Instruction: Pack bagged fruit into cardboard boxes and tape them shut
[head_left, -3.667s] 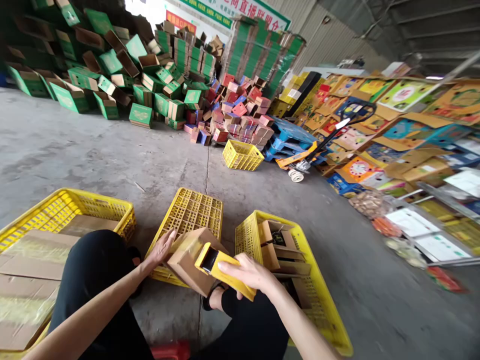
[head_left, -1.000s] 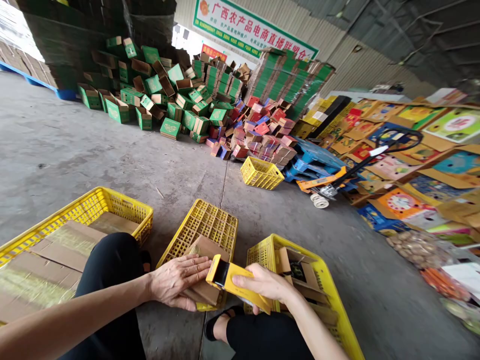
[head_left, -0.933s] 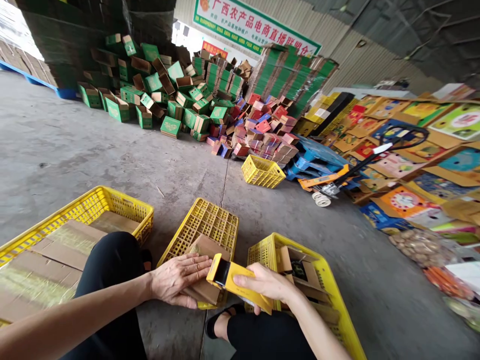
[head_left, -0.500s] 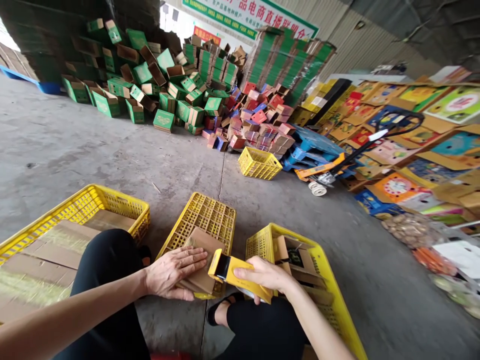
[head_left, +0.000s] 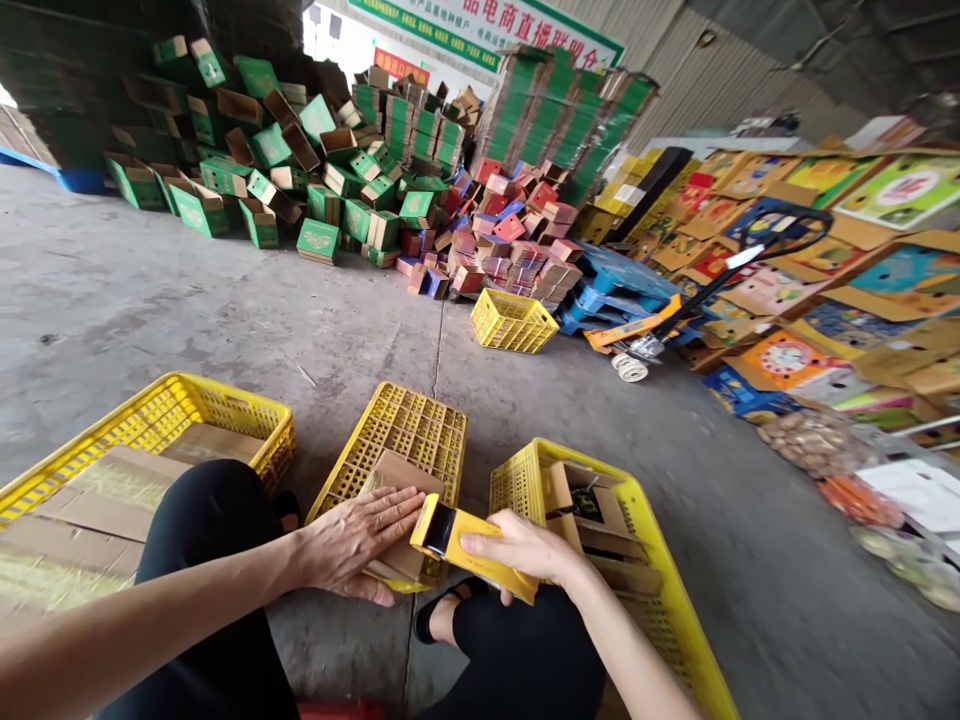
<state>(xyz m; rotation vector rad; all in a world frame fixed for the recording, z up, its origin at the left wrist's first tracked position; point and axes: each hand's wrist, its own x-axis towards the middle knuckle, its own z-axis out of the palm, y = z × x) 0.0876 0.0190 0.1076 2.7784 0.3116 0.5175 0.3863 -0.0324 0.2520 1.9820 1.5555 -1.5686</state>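
Note:
Between my knees a small cardboard box point(head_left: 406, 472) rests on an upturned yellow crate point(head_left: 415, 424). My left hand point(head_left: 364, 535) lies flat over the top of the box, fingers stretched out and touching it. In my right hand point(head_left: 517, 547) is a yellow tape dispenser point(head_left: 480, 552), its front end against or just beside the right side of the box; the hand hides part of its body. Whether tape runs from it onto the box I cannot tell.
On the left a yellow crate point(head_left: 283, 420) holds cardboard boxes; another yellow crate point(head_left: 652, 505) with opened boxes stands at right. Farther off are a yellow basket point(head_left: 514, 322), a pallet jack point(head_left: 637, 345), blue pallets point(head_left: 622, 275) and heaped green boxes point(head_left: 319, 240).
My left hand has slid slightly right across the box, its fingertips now nearer the tape dispenser. The dispenser has barely moved, and the whole view has shifted a little.

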